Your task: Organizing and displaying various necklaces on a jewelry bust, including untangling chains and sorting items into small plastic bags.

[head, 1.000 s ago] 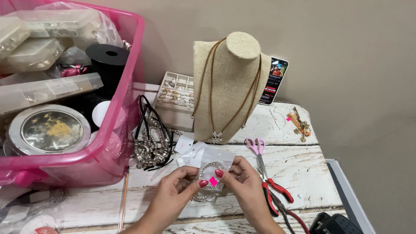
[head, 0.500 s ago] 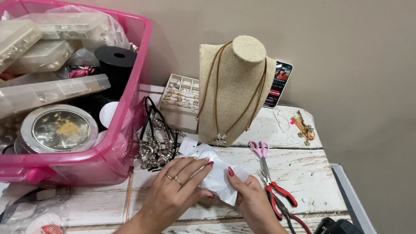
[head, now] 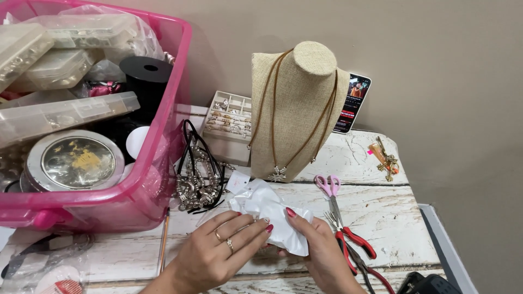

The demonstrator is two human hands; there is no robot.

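Both of my hands hold a small crumpled white plastic bag (head: 268, 209) low over the white wooden table (head: 381, 212). My left hand (head: 218, 251) lies flat on its left side, fingers spread, rings on two fingers. My right hand (head: 321, 247) pinches the bag's right edge between thumb and fingers. What is inside the bag is hidden. A burlap neck bust (head: 305, 98) with a brown cord necklace and a snowflake pendant (head: 277, 174) stands just behind.
A pink plastic bin (head: 136, 201) full of clear boxes, a round tin and a black spool fills the left. Dark beaded necklaces (head: 199, 177) lie beside it. Pink scissors (head: 329, 190) and red-handled pliers (head: 354, 242) lie at the right. A ring tray (head: 229, 117), phone (head: 351, 103) and gold charms (head: 385, 159) sit behind.
One second ago my fingertips pinched a small clear packet with a pink bit. Now my left hand lies flat over the white bag and my right hand grips its right edge.
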